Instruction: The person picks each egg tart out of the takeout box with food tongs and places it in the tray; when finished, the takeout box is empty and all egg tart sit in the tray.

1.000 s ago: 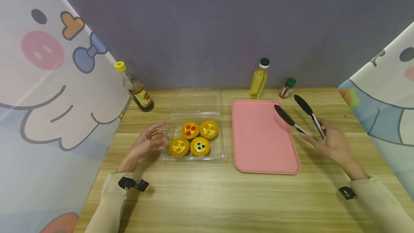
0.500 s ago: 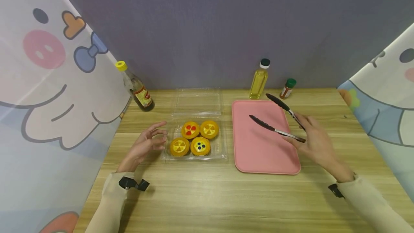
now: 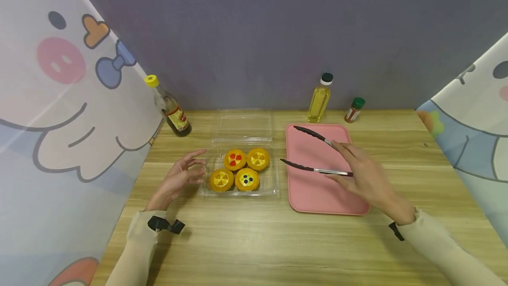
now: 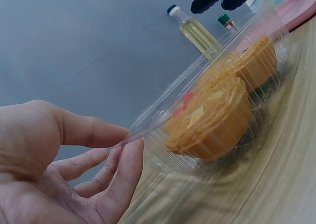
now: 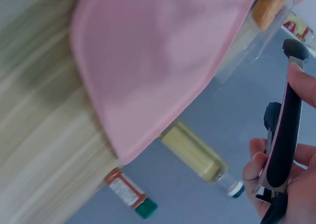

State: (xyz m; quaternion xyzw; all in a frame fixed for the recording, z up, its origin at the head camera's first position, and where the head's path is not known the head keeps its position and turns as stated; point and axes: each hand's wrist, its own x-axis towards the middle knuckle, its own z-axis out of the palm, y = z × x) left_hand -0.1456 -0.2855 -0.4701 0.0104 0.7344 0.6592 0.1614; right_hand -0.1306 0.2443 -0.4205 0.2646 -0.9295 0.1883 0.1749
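Observation:
A clear plastic clamshell box (image 3: 271,184) stands with its lid folded back and several egg tarts in it. One tart (image 3: 235,159) bears red pieces, another tart (image 3: 247,173) dark blue berries, and the others have orange wedges. My left hand (image 3: 176,183) pinches the box's left rim between thumb and fingertips, plainest in the left wrist view. In my right hand (image 3: 369,182) is a pair of tongs (image 3: 307,167) with black tips, held above the pink tray (image 3: 313,202). The tongs' arms are spread, with nothing between them, pointing left toward the box.
At the back left stands a sauce bottle (image 3: 177,118) with a yellow cap. An oil bottle (image 3: 319,103) is behind the tray, and a small green-capped spice jar (image 3: 354,110) stands to its right. A grey wall (image 3: 254,39) closes off the table's back edge.
My right hand has carried the tongs leftward, from the tray's right edge to over the tray, with their tips now near the box. My left hand has stayed at the box's rim.

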